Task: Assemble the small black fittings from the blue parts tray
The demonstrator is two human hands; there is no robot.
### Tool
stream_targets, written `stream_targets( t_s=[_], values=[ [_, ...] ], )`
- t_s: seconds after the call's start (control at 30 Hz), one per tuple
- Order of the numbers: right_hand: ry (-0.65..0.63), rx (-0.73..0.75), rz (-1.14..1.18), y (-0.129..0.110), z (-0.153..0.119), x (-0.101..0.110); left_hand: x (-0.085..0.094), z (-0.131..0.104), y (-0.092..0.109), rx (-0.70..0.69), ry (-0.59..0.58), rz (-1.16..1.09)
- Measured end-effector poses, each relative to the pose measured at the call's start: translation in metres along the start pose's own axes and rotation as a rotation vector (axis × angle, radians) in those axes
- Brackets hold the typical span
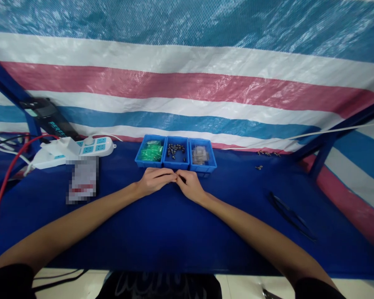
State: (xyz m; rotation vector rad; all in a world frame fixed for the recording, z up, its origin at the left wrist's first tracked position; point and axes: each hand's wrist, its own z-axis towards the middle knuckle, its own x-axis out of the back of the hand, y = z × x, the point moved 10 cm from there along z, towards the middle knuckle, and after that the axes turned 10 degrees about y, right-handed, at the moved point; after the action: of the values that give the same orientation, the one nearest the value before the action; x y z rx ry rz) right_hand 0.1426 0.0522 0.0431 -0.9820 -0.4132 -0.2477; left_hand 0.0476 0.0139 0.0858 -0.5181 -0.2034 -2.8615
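My left hand [156,181] and my right hand [190,184] meet at the fingertips just in front of three blue bins. The fingers of both are closed in a pinch, and whatever lies between them is too small to make out. The left bin [137,161] holds green pieces [151,151]. Small dark metal parts [176,148] lie scattered in the middle bin [176,164]. In the right bin [203,168] are clear plastic pieces [200,155].
A white power strip [99,147] with cables and a blurred-out flat object [83,178] lie at the left. Small metal parts [268,153] sit at the back right, near another small cluster [259,167]. Dark glasses [291,216] lie on the blue table [162,236] at right.
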Motion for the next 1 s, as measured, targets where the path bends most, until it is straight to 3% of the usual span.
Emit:
stream_targets(
  t_s=[1.0],
  values=[
    [0.004,0.007,-0.015,-0.0015,-0.0003,0.0006,0.0023,-0.0014,-0.0028,0.008,0.017,0.045]
  ],
)
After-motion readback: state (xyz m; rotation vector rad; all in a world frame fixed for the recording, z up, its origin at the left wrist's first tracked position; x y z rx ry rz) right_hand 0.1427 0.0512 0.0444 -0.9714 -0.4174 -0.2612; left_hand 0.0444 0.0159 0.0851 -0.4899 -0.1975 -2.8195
